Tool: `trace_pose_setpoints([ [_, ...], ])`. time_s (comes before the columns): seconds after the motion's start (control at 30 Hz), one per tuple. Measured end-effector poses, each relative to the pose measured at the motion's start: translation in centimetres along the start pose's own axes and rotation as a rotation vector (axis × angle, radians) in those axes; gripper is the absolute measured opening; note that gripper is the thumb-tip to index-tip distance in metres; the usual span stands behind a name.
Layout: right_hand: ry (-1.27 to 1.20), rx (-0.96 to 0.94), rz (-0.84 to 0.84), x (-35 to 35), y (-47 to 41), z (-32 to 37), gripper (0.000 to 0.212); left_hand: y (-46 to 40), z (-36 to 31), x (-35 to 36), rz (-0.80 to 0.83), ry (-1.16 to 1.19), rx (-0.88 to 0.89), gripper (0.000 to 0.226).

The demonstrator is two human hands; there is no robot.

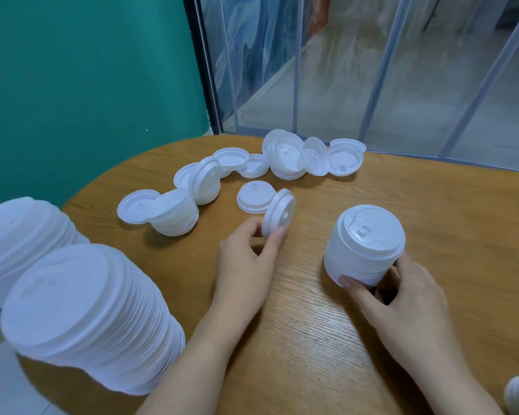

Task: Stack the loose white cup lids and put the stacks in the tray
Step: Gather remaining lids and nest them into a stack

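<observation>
A single white plastic cup lid (279, 212), tilted on edge, is pinched between thumb and fingers of the left hand (246, 262), just beside the short stack of white lids (364, 244) that the right hand (402, 301) grips at its base on the round wooden table (432, 211). No tray is visible. If the tilted lid lands skewed, it may not nest and could topple the stack. More loose white lids (285, 158) lie scattered beyond.

My wooden desk (432, 205) carries loose white lids (282, 158) scattered beyond my left grip (246, 253) — a short stack (176, 212) beside them, two tall stacks (87, 319) further left.
</observation>
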State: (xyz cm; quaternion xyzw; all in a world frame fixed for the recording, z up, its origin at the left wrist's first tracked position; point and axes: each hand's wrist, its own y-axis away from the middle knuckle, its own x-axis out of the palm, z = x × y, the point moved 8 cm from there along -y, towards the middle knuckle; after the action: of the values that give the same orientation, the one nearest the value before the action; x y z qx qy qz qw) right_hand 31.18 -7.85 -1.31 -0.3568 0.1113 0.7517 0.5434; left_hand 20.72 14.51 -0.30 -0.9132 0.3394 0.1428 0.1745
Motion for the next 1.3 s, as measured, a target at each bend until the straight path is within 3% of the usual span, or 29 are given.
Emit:
trace_pose_setpoints([
  [0.1, -0.001, -0.008, 0.0, 0.0, 0.0, 0.2, 0.04, 0.1, 0.0, 0.1, 0.018, 0.224, -0.099, 0.003],
  [0.17, -0.013, -0.01, -0.001, -0.1, 0.0, 0.3, 0.039, 0.1, 0.6, 0.3, 0.021, 0.245, -0.167, 0.011],
  [0.27, 0.005, -0.021, 0.003, -0.1, -0.1, 0.3, 0.04, -0.1, 2.0, 0.2, -0.029, 0.087, -0.191, 0.016],
  [0.37, 0.032, -0.025, 0.006, 0.0, -0.1, 0.2, 0.04, -0.3, 2.1, 0.1, -0.039, -0.265, -0.141, 0.026],
  [0.43, 0.037, -0.025, 0.005, 0.0, -0.1, 0.1, 0.04, -0.2, 1.7, 0.5, -0.002, -0.392, -0.113, 0.043],
  [0.57, 0.042, -0.027, 0.002, 0.0, -0.2, 0.0, 0.041, 0.3, 0.8, 1.4, 0.062, -0.504, -0.057, 0.077],
  [0.83, 0.036, -0.025, 0.005, 0.0, -0.2, -0.1, 0.041, -0.3, 1.7, 1.3, 0.019, -0.571, -0.077, 0.082],
  [1.03, 0.049, -0.025, 0.006, 0.2, -0.3, -0.5, 0.041, -0.7, 1.2, 1.1, -0.005, -0.399, -0.051, 0.059],
  [1.3, 0.051, -0.028, -0.003, 0.3, -0.2, -0.8, 0.041, 0.0, -5.3, 0.9, -0.066, 0.018, 0.201, 0.058],
])
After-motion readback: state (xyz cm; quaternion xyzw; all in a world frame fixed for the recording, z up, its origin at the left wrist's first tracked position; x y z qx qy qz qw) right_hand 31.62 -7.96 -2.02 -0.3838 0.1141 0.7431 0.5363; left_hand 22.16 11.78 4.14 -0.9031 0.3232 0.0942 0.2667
